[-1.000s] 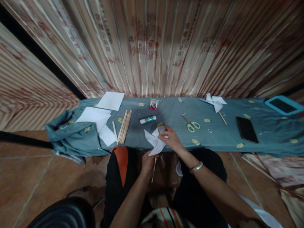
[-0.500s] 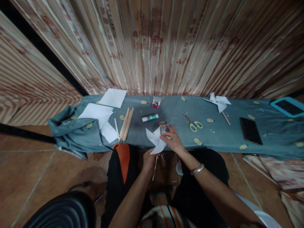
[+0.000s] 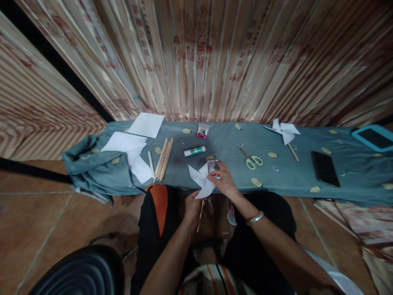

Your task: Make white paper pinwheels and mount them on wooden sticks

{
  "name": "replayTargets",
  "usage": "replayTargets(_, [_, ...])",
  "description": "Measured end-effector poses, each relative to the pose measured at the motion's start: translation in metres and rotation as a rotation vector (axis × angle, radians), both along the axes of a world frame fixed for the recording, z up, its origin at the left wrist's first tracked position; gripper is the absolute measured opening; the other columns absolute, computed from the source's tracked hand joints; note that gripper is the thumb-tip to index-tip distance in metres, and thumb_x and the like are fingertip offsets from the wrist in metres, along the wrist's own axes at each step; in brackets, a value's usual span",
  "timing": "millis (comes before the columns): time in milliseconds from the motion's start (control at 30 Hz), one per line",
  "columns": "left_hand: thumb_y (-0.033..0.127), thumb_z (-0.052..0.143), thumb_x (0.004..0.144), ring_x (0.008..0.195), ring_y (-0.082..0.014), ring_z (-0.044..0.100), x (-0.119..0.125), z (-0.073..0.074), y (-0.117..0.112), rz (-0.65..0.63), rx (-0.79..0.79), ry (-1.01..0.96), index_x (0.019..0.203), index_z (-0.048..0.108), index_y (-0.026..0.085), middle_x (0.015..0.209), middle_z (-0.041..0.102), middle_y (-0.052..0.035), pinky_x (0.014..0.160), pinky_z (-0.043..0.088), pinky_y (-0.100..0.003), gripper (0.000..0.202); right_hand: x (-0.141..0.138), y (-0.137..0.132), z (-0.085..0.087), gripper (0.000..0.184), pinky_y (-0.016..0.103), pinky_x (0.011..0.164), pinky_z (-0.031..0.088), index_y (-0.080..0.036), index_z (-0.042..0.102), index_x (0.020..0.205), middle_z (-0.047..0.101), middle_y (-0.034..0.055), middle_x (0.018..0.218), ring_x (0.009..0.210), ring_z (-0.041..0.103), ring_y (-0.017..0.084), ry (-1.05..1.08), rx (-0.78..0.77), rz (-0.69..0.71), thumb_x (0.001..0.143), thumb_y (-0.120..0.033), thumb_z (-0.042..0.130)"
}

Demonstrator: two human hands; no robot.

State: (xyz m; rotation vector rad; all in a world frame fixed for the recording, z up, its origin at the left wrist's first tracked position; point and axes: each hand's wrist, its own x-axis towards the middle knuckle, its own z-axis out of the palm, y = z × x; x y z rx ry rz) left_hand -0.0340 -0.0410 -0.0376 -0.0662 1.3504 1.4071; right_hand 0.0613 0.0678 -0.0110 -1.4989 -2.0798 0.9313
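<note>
A white paper pinwheel [image 3: 202, 179] is held between both hands above my lap, at the table's near edge. My left hand [image 3: 193, 207] grips it from below, its fingers partly hidden behind the paper; a thin wooden stick [image 3: 200, 217] points down beside that hand. With thumb and fingers my right hand [image 3: 221, 178] pinches the right-hand blade of the pinwheel. Just beyond lies a glue stick [image 3: 194, 151]. Green-handled scissors [image 3: 250, 159] rest to the right, and a small open red box [image 3: 202, 131] with tiny dark pieces stands farther back.
On the cloth-covered table [image 3: 227, 141], wooden sticks [image 3: 163, 159], a white pen-like stick [image 3: 150, 164] and paper sheets [image 3: 123, 145] lie left. A finished-looking pinwheel [image 3: 284, 131], a phone [image 3: 325, 169] and a blue-framed tablet [image 3: 373, 137] lie right. A black stool [image 3: 80, 272] stands lower left.
Hardly anything differs. Both hands keep the same hold on the paper pinwheel, and the view has shifted very slightly.
</note>
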Motion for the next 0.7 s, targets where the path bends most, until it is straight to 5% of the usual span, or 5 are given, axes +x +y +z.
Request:
replayTargets(433, [0.017, 0.084, 0.036, 0.046, -0.0074, 0.047, 0.002, 0.011, 0.002, 0.016, 0.022, 0.0, 0.065, 0.077, 0.013, 0.044, 0.059, 0.0005, 0.051, 0.031, -0.019, 0.03, -0.003, 0.001, 0.0, 0.004, 0.049, 0.114, 0.026, -0.023, 0.074, 0.069, 0.052, 0.0065, 0.143, 0.142, 0.032, 0.031, 0.062, -0.047, -0.04, 0.067, -0.02, 0.075])
replayTargets(700, [0.019, 0.086, 0.037, 0.049, -0.0088, 0.051, -0.003, 0.023, -0.007, 0.01, 0.117, 0.03, 0.074, 0.079, 0.012, 0.051, 0.065, -0.002, 0.055, 0.038, -0.021, 0.038, 0.001, -0.005, 0.013, 0.005, 0.048, 0.112, 0.029, -0.023, 0.072, 0.066, 0.055, 0.0096, 0.138, 0.135, 0.043, 0.032, 0.305, -0.062, -0.062, 0.064, -0.026, 0.074])
